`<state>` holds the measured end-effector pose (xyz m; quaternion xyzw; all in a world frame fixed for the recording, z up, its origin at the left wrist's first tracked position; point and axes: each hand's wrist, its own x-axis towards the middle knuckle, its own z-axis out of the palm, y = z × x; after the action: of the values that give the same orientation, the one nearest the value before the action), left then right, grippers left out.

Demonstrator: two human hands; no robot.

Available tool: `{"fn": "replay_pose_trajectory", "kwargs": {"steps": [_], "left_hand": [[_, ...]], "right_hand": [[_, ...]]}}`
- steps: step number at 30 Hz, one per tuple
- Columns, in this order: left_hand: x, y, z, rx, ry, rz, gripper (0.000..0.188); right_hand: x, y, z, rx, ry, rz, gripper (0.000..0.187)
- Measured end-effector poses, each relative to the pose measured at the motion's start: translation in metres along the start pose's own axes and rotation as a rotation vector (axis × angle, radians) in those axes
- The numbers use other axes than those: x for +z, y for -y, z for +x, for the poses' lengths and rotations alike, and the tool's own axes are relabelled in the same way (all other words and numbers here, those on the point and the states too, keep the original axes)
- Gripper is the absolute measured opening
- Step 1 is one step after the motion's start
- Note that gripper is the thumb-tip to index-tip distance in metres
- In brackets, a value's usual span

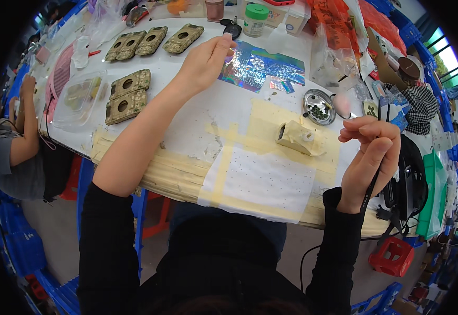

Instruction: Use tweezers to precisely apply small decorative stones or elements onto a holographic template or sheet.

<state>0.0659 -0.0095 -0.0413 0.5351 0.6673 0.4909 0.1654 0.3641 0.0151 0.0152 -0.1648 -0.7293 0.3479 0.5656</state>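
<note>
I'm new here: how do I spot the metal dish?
On the white table, find the right hand. Beyond it, leftward, sits the metal dish. Its round shiny rim and dark green bits set it apart from the pink lump beside it.

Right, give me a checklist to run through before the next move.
1. Right hand holding the black tweezers: ok, gripped.
2. Black tweezers touching the beige model part: not ok, they are apart.
3. Left hand empty: cannot tell, its fingertips are unclear near the iridescent sheet.
4. Dotted white paper taped down: ok, masking tape runs along its left and lower edges.
5. Round metal dish uncovered: ok, dark green bits show inside.
</note>
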Motion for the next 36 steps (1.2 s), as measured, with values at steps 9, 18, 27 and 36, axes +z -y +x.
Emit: {"fn": "replay_pose_trajectory", "kwargs": {"steps": [9,18,27,36], "left_hand": [[-0.004,-0.005,-0.004,0.021,-0.002,-0.049,0.047],[-0.004,-0.007,-0.008,0.058,0.052,-0.12,0.039],[-0.01,-0.009,-0.016,0.076,0.027,-0.15,0.028],[-0.005,-0.005,-0.012,0.0,0.008,-0.102,0.025]], "right_hand": [[-0.064,0.002,0.024,-0.205,-0.717,-0.139,0.041],[-0.152,0.032,0.016,-0.328,-0.82,-0.097,0.053],[-0.224,-0.045,0.087,0.062,-0.169,-0.877,0.048],[-0.302,-0.167,0.102,0.863,0.081,-1.052,0.072]]}}
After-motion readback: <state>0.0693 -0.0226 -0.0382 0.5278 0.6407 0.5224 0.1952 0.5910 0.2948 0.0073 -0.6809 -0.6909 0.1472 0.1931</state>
